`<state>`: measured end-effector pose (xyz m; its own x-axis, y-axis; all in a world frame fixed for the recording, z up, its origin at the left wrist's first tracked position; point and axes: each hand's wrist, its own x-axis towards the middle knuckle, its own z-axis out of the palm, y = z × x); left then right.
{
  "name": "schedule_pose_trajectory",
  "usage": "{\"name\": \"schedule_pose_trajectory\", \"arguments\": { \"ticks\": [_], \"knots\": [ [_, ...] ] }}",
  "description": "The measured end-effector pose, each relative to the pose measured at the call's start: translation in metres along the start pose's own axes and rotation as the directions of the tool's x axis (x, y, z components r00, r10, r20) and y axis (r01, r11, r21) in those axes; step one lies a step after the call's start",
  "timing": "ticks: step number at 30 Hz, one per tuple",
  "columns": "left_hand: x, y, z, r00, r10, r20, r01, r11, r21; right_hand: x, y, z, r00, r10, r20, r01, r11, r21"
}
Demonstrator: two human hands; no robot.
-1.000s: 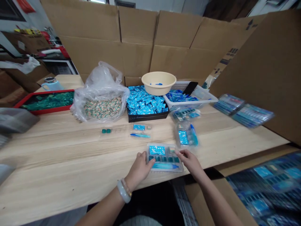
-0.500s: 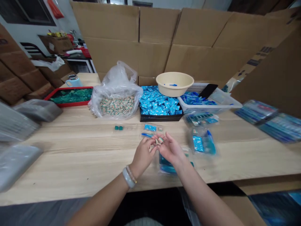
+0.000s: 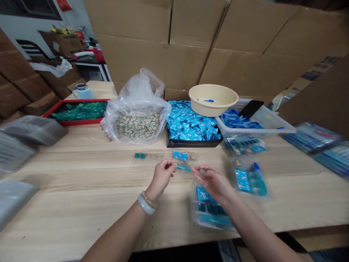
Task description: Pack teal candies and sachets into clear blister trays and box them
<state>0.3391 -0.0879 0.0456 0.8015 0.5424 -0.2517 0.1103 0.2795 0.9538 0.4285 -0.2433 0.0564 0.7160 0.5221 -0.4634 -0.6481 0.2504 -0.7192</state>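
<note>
Handling a packet (image 3: 174, 165) seems the step: beyond the tray (image 3: 195, 214) near the counter's (image 3: 114, 203) front edge, the left hand's (image 3: 159, 179) fingers pinch it, the right hand's (image 3: 216, 182) hold is unclear, a light touch seemingly called for next.

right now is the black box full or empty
Full, or nearly: blue packets are heaped up to the front rim of the black box.
</note>
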Motion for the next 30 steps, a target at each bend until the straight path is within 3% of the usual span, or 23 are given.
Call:
{"name": "schedule_pose_trajectory", "arguments": {
  "ticks": [4,8,11,15,21,25,28,30],
  "knots": [
    [0.025,-0.018,0.026,0.990,-0.128,0.061,0.136,0.978,-0.156,0.008,-0.033,-0.028,0.993,-0.069,-0.092,0.051,0.983,-0.179],
    [0.047,-0.033,0.069,0.972,-0.209,0.108,0.230,0.940,-0.250,0.030,-0.042,-0.021,0.993,-0.095,-0.067,0.066,0.937,-0.343],
    [0.056,-0.036,0.091,0.962,-0.227,0.151,0.264,0.917,-0.299,0.046,-0.036,-0.013,0.990,-0.136,-0.032,0.115,0.924,-0.364],
    [0.058,-0.034,0.101,0.961,-0.235,0.145,0.275,0.866,-0.418,0.058,-0.031,-0.016,0.986,-0.145,-0.089,0.097,0.908,-0.407],
    [0.056,-0.034,0.102,0.967,-0.226,0.116,0.254,0.895,-0.367,0.065,-0.027,-0.026,0.969,-0.237,-0.064,0.141,0.752,-0.644],
    [0.060,-0.034,0.090,0.985,-0.170,0.038,0.174,0.959,-0.224,0.073,-0.027,-0.032,0.940,-0.337,0.056,0.231,0.507,-0.830],
    [0.065,-0.038,0.069,0.998,-0.021,-0.067,0.022,1.000,0.010,0.085,-0.034,-0.036,0.869,-0.416,0.268,0.366,0.177,-0.914],
    [0.068,-0.043,0.056,0.995,0.081,-0.061,-0.069,0.981,0.179,0.094,-0.037,-0.037,0.840,-0.338,0.424,0.431,-0.056,-0.900]
  ]
}}
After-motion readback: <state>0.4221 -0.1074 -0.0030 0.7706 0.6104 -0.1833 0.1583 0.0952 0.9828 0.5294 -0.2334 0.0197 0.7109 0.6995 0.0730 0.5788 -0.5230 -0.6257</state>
